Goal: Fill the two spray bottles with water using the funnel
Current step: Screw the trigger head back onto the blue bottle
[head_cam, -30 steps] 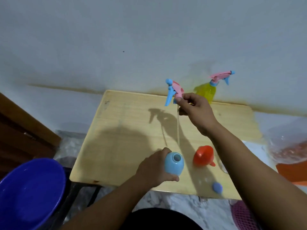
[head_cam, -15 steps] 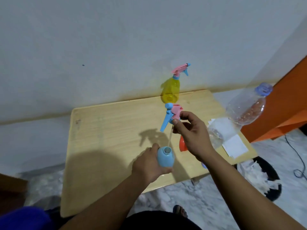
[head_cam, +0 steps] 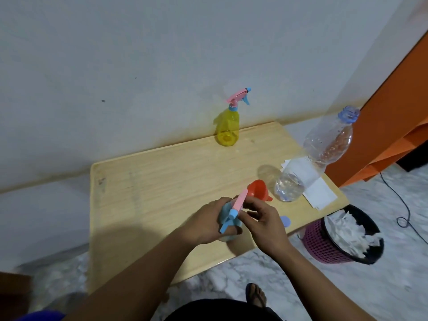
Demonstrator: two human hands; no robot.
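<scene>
Blue bottle [head_cam: 228,220] gripped by left hand [head_cam: 208,224]; spray head [head_cam: 234,208], earlier lifted, now seated, pinched by right hand [head_cam: 261,220].

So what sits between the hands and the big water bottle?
In the head view, the orange funnel lies on the table between the hands and the water bottle.

table [head_cam: 162,181]: light wood, set against the wall
far edge: yellow spray bottle [head_cam: 227,128], upright
right side: clear water bottle [head_cam: 301,172], white papers [head_cam: 320,193] beneath it
near the bottle: orange funnel [head_cam: 258,188]
near edge: small blue piece [head_cam: 285,221], possibly a cap
</scene>
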